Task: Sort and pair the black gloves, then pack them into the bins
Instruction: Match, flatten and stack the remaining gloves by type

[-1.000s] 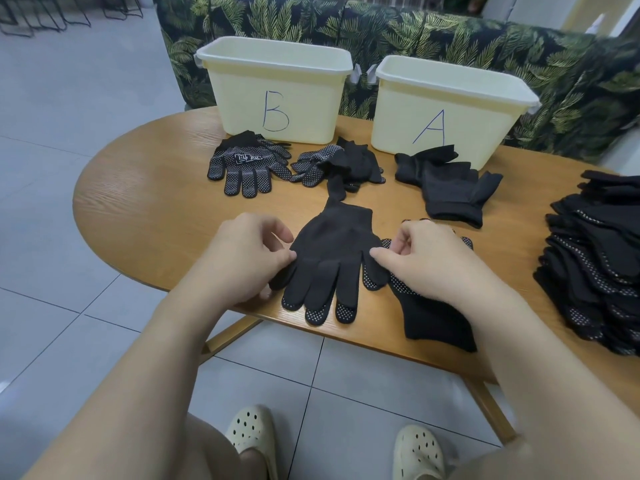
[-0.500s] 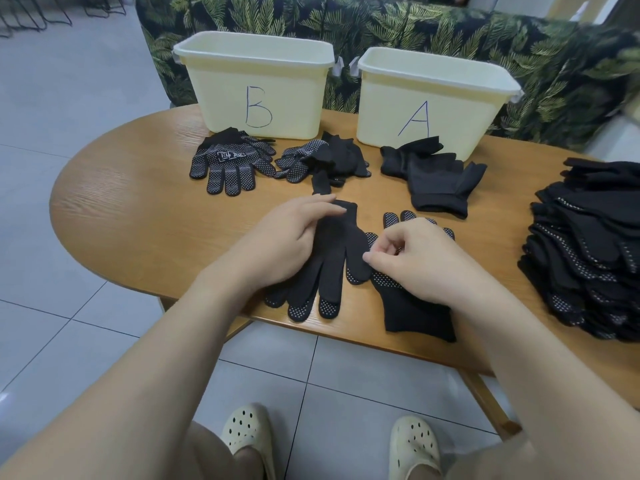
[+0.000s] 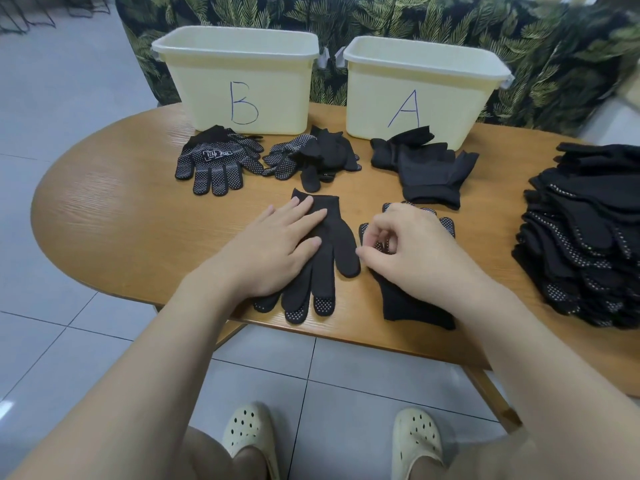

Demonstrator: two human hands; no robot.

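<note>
Bins read "B" (image 3: 244, 102) and "A" (image 3: 404, 109) in blue marker. The left hand (image 3: 273, 251) presses flat, fingers straight, on a glove (image 3: 337, 244). The right hand (image 3: 412, 251) curls over a dotted glove (image 3: 408, 306), fingertips pinching its thumb.

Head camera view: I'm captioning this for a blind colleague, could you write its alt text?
A person's left hand presses flat on a black glove on a wooden table, while the right hand pinches at a dotted glove beside it. Behind stand cream bins B and A, three glove piles before them and a tall glove stack at right.
</note>
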